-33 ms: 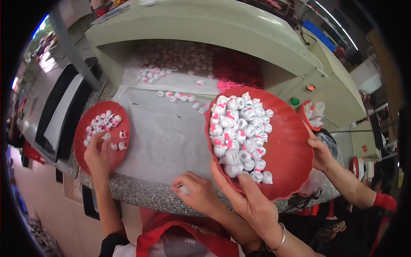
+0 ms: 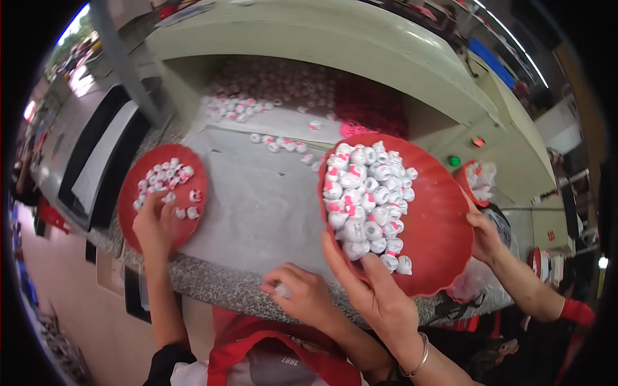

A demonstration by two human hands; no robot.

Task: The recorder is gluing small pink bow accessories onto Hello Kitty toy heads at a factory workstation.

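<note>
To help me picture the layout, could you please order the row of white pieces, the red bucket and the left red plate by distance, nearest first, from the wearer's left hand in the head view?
1. Left red plate: under the left hand.
2. Row of white pieces: ahead and to the right.
3. Red bucket: far right.

Speckled bench (image 2: 219, 278), grey sheet (image 2: 248, 199) (white pieces (image 2: 290, 147) near its back), red dish (image 2: 180, 233) alongside
</note>
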